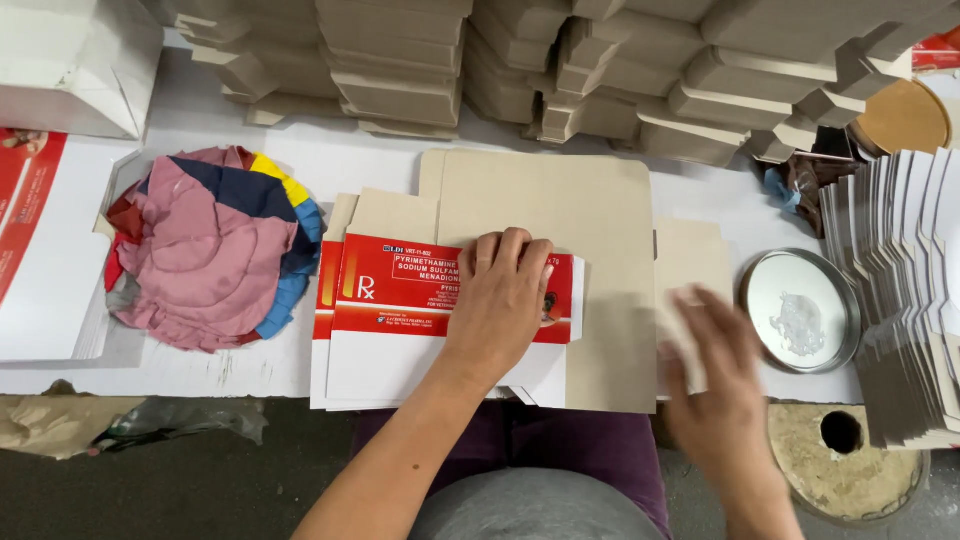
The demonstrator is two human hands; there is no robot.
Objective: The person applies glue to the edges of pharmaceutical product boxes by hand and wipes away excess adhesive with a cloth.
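Observation:
My left hand [503,300] lies flat, palm down, on a red and white printed carton blank [400,300] that tops a small stack at the table's front edge. Under and behind the stack lies a plain brown cardboard sheet [570,210]. My right hand [715,375] is blurred with motion over the flap [690,250] at the sheet's right side, just left of a round metal tin lid [805,310] holding a smear of white paste. Whether the right hand holds anything cannot be made out.
A bundle of pink, blue and yellow rags [210,255] lies at the left. Stacks of folded brown cartons [560,70] line the back. A fanned pile of flat white blanks [900,290] stands at the right. More red and white sheets [40,250] lie far left.

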